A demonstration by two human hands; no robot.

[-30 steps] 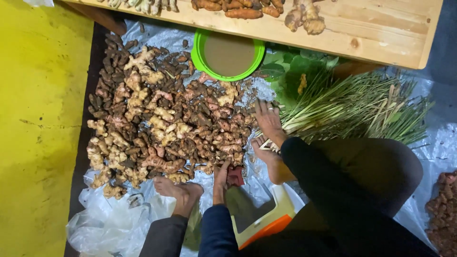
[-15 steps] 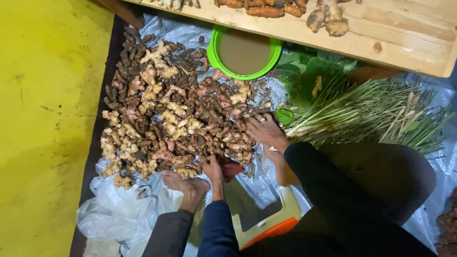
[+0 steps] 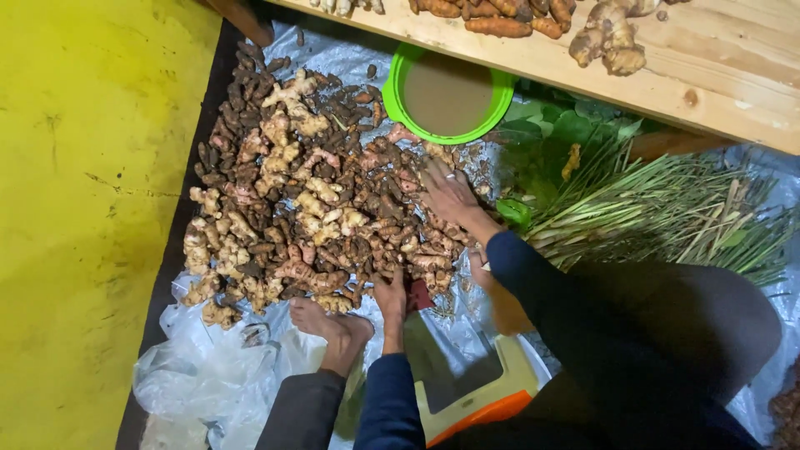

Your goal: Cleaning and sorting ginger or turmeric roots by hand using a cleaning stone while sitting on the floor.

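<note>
The person is sitting low on the ground, and both hands are resting on a big heap of roots [image 3: 308,208], pale ginger-like pieces mixed with dark ones. The heap is lying on a clear plastic sheet [image 3: 208,375] spread over the floor, just beside a yellow surface [image 3: 83,208] on the left.

The right hand [image 3: 450,193] is lying flat on the far right edge of the heap, with the fingers spread wide and the palm pressing down on the roots; it is not closing on any piece. The left hand [image 3: 390,296] is touching the near edge of the heap, with the fingers pointing into the roots. I cannot tell whether it is holding a piece, because the fingertips are hidden among them. A bare foot [image 3: 329,323] is resting just beside the left hand, at the bottom of the heap.

Behind the heap, a green bowl [image 3: 398,83] with brown liquid is standing near the right hand. A bundle of green stalks [image 3: 658,212] is lying to the right, past the dark sleeve. A wooden board [image 3: 667,75] with more roots on it is crossing the top. A white and orange box [image 3: 475,400] is lying near the person's knees.
</note>
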